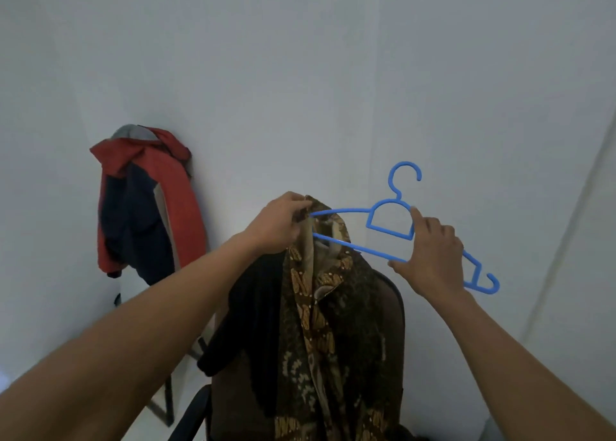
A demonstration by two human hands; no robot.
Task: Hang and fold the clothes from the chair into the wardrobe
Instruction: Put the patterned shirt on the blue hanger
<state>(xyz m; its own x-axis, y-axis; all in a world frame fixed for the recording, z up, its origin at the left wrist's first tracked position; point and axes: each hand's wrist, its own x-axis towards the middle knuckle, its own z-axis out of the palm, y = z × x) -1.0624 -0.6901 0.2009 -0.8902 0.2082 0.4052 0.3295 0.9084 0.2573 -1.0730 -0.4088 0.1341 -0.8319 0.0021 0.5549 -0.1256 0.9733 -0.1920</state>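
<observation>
Two bare forearms are stretched forward from the bottom edge. A blue plastic hanger [393, 227] is gripped at its middle by the right hand [433, 257], fingers pressed around the lower bar. The shoulder of a brown batik shirt [330, 307] is pinched by the left hand [276, 224] and held over the hanger's left tip. The shirt is draped down in front of a dark chair [395, 307], beside a black garment [250, 307]. A red and navy jacket [146, 204] is hung on the white wall [300, 73] at left.
</observation>
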